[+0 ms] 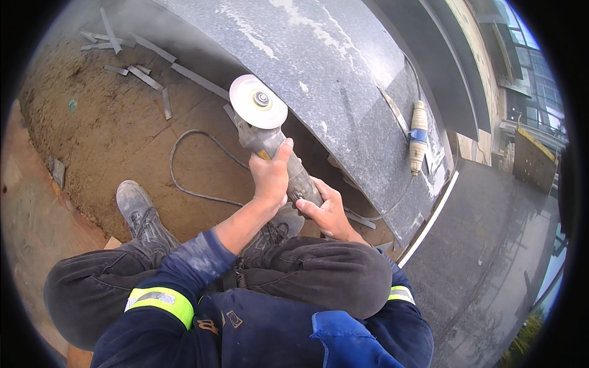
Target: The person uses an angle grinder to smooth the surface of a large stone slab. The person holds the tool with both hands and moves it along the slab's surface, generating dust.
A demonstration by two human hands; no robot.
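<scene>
Both my hands hold a dusty grey angle grinder (pixel 299 178) over the near edge of a grey stone slab (pixel 368 153). My left hand (pixel 270 176) is wrapped round the front of its body, just behind the head. Farther back, my right hand (pixel 330 211) grips the rear end. The pale round cutting disc (pixel 258 102) faces up and lies along the slab's left edge; whether it touches the stone cannot be made out. A grey cord (pixel 173 165) loops from the grinder across the ground on the left.
Several thin stone offcuts (pixel 147 78) lie on the brown dirt (pixel 104 141) at the far left, with dust hanging behind them. On the slab rest a beige cable connector (pixel 418 138) with blue tape and a thin metal strip (pixel 392 109). Dark slabs (pixel 442 55) stand at the right.
</scene>
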